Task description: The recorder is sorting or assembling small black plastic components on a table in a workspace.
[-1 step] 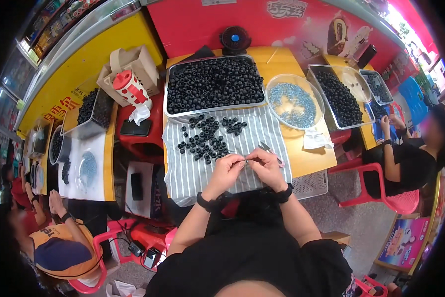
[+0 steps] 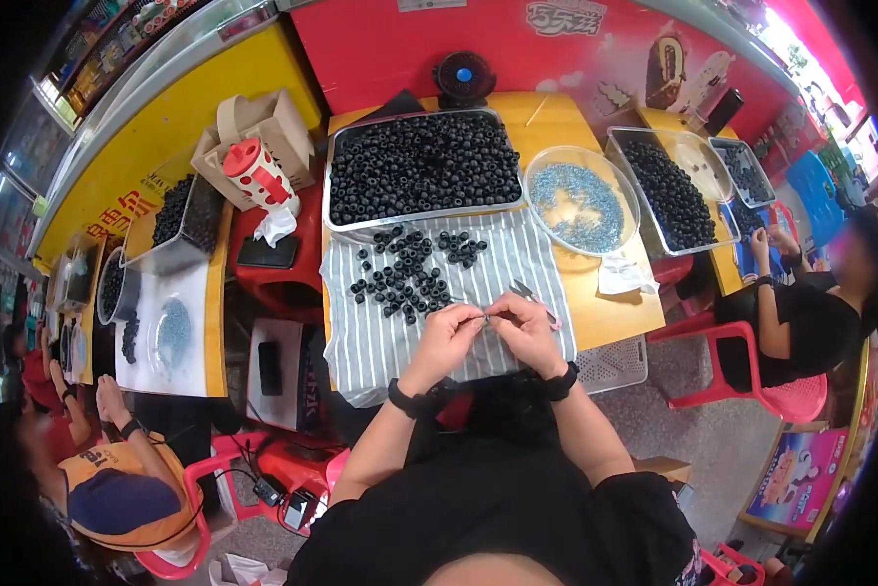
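Note:
My left hand (image 2: 447, 337) and my right hand (image 2: 527, 334) meet fingertip to fingertip over a grey-and-white striped cloth (image 2: 356, 342). Both are closed in a pinch; a tiny thing between the fingertips is too small to name. A slim metal tool (image 2: 523, 291) with a pinkish end lies by my right hand, partly covered by it. Loose black ring-shaped beads (image 2: 410, 273) are scattered on the cloth, beyond my left hand. Behind them stands a metal tray (image 2: 427, 218) heaped with more such beads. To its right, a clear round dish (image 2: 638, 220) holds small bluish see-through pieces.
A small black fan (image 2: 464, 78) stands behind the tray. Crumpled white tissue (image 2: 625, 276) lies near the dish. On a red stool at left are a phone (image 2: 268, 253) and a spotted cup (image 2: 261, 176). People sit at neighbouring tables on both sides, near more bead containers (image 2: 659, 195).

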The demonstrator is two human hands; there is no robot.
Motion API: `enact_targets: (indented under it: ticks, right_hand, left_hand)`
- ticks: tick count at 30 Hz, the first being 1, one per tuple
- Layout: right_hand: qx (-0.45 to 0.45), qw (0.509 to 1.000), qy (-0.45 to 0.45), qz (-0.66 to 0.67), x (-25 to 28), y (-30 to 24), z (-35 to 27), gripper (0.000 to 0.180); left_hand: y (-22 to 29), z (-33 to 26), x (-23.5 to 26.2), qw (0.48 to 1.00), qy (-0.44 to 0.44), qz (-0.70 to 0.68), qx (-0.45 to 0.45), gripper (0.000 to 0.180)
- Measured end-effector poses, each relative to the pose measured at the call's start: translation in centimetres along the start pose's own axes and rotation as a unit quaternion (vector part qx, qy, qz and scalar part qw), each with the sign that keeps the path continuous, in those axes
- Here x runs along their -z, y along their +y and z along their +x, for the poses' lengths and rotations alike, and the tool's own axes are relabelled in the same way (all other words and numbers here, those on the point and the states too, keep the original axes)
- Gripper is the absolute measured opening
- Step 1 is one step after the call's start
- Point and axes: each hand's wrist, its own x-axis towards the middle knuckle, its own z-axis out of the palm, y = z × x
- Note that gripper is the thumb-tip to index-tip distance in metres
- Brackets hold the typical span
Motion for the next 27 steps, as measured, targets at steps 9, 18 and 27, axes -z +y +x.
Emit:
enact_targets:
  ticks: [9,18,27]
  right_hand:
    - [0.055,0.993,0.021,-0.104,-0.9,-0.8,-0.2,0.008]
    - [0.107,0.979,0.035,-0.168,-1.2,-0.7,-0.1,0.007]
    - [0.086,0.981,0.053,-0.163,-1.3,-0.9,-0.3,0.008]
  left_hand:
    - [0.4,0.1,0.2,0.988,-0.008,-0.085,0.127,0.015]
    - [0.6,0.2,0.5,0.992,-0.015,-0.036,0.123,0.017]
    - [0.5,-0.1,0.3,0.995,-0.009,-0.052,0.088,0.014]
